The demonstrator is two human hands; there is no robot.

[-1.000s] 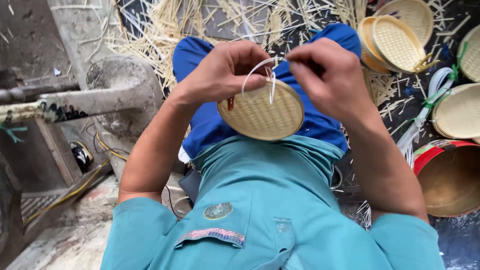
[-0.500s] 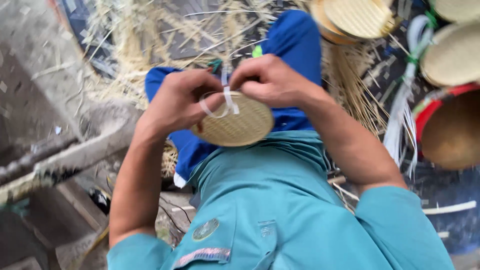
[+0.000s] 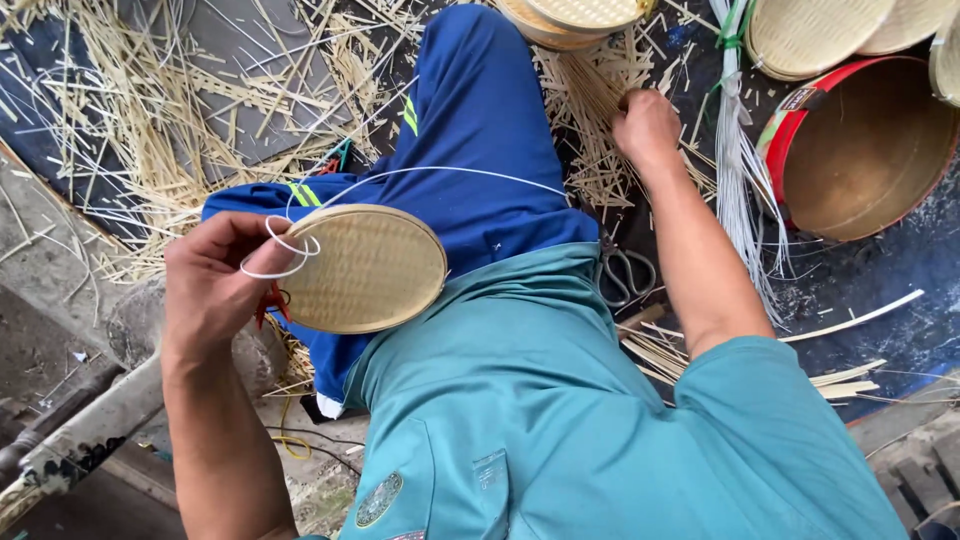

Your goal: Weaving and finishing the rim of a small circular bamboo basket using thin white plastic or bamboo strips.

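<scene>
Basket-weaving workshop, floor-level: bamboo strips (image 3: 150, 110) strewn over ground, woven trays (image 3: 815, 35) stacked, white binding strips (image 3: 740, 180) bundled, scissors (image 3: 628, 275) laid nearby.

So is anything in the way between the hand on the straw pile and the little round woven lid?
Yes. The person's own blue-trousered leg lies between the right hand, resting on the loose pale straw strips, and the small round woven bamboo lid held by the left hand.

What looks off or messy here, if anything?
Loose bamboo strips lie scattered across the floor. A pair of scissors sits half buried among them beside the blue trouser leg. The woven tray looks intact.
</scene>
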